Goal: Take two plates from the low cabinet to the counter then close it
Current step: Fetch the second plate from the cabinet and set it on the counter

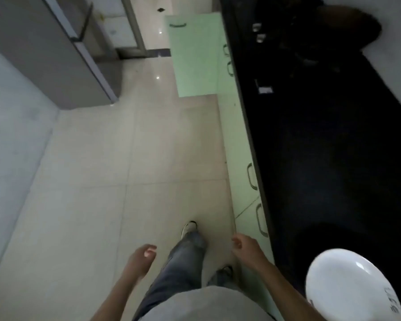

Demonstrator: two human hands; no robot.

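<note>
A white plate [347,283] lies on the black counter [322,158] at the lower right. Further ahead, a pale green low cabinet door [195,56] stands swung open over the floor. My left hand [141,258] hangs above the tiled floor, fingers loosely curled and holding nothing. My right hand [245,247] is beside the green cabinet fronts [241,144], also loosely curled and empty. The inside of the open cabinet is hidden from here.
A grey fridge [56,49] stands at the upper left across the beige tiled floor [116,158]. Dark items [310,42] sit on the far end of the counter. My legs in jeans and my shoes [190,228] are below.
</note>
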